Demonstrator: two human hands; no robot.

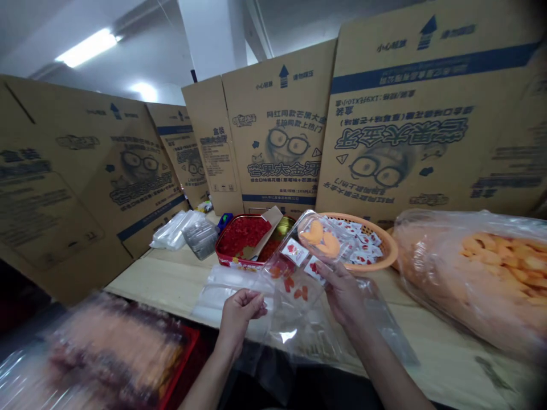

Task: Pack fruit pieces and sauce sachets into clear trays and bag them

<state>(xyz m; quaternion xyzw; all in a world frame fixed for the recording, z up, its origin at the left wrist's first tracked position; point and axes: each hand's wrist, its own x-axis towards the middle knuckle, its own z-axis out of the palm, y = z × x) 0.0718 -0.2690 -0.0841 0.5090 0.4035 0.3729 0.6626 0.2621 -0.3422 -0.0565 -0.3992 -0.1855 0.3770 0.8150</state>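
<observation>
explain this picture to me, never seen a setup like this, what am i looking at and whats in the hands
There's no machine here: one camera, worn on a person's head, looks forward and down at their bare hands. The right hand holds a clear plastic tray containing small white packets, orange pieces and red pieces. The left hand is beside it, fingers pinched; whether it grips anything is unclear. On the wooden table are a red tin, an orange basket of packets and a big bag of orange pieces.
</observation>
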